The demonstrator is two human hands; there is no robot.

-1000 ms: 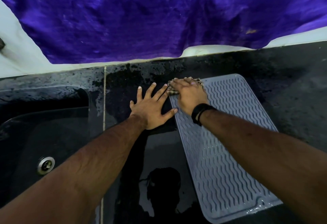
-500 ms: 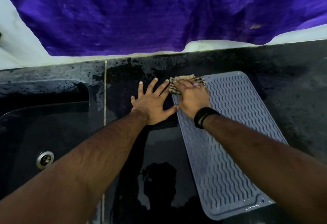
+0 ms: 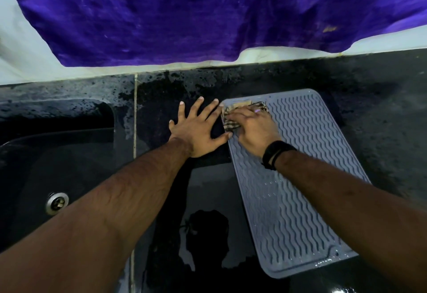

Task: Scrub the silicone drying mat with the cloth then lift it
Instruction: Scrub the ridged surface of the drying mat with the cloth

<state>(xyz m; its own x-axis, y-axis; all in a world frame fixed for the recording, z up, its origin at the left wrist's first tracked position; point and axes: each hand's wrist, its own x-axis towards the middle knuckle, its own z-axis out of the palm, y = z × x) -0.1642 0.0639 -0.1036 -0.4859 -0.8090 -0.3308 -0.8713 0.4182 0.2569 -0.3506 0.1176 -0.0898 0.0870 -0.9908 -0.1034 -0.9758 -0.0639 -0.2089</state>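
Nearest us, the wet black bench [image 3: 208, 200] reflects a dark outline of the person. On it the grey silicone drying mat [image 3: 300, 188] lies flat, running from the near right toward the far centre, its wavy ridges up and water beading at its near edge. To the left we note a dark sink [image 3: 34, 165] with a metal drain [image 3: 57, 202] in its floor.

Farther out, our left hand [image 3: 198, 131] rests flat on the bench just beside the mat's left edge, fingers straight and spread, thumb tip touching that edge. Our right hand [image 3: 254, 126], a black band [image 3: 276, 154] on its wrist, sits on the mat's far left corner, its fingers curled down over a crumpled checked cloth [image 3: 231, 124] and pressing it onto the mat.

Beyond the bench, a purple fabric [image 3: 208, 15] hangs over a pale wall [image 3: 23, 61].
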